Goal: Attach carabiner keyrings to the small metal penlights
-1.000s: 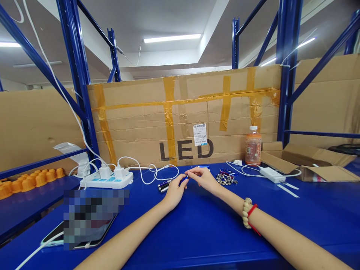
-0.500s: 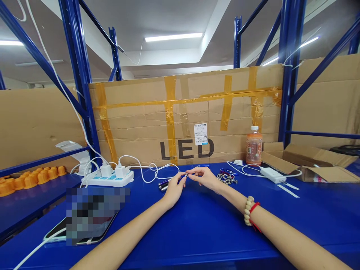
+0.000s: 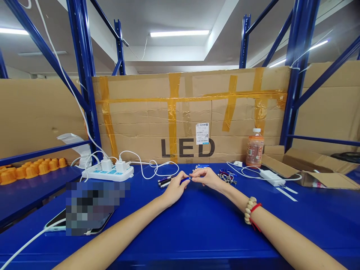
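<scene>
Near the middle of the blue table my two hands meet fingertip to fingertip. My left hand is closed on a slim blue pen barrel, whose right end points at my other hand. My right hand pinches at that end, on a small shiny piece too tiny to name. Just left of my left hand lie several dark and silver pen parts. Beyond my right hand are thin blue sticks. To its right sits a heap of small metal pieces.
At the left are a white power strip with cables and a dark tablet-like device, partly blurred. Orange cups stand farther left. A bottle, a white adapter and an open carton are at the right.
The camera view has shifted slightly. The blue barrel lies more level in my left hand, and my right fingertips have moved slightly at its end.
</scene>
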Motion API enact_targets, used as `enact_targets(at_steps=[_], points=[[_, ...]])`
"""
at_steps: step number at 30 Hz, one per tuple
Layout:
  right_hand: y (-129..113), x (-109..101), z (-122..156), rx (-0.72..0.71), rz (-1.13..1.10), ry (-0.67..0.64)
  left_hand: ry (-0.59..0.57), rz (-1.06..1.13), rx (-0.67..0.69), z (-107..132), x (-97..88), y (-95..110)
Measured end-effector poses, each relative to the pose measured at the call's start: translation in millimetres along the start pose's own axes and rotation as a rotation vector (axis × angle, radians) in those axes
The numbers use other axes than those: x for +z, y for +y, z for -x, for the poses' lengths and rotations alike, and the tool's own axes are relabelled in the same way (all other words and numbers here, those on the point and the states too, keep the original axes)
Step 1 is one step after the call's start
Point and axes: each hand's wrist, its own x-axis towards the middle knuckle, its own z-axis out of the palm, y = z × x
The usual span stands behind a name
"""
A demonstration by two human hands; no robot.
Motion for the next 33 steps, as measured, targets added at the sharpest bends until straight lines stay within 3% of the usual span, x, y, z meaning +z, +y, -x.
enact_targets(at_steps=[8,15,20,29,33], points=[[-10,5,2,0.028,-0.012,0.058,0.022,-0.044,0.036,1,-1.8,2],[-13,7,9,0.230,-0.075,0.010,0.067,-0.092,0.067,0,-2.0,3],[-13,9,8,0.241,-0.091,0.018,0.018,-0.086,0.068,-1,-2.6,4],[-11,20,0,0.130,-0.073,0.188,0.115,0.060,-0.051,-8,1.3,-10],[-14,15,1,0.105,-0.102,0.146,0.082,0.060,-0.046,-8,1.2,-9]])
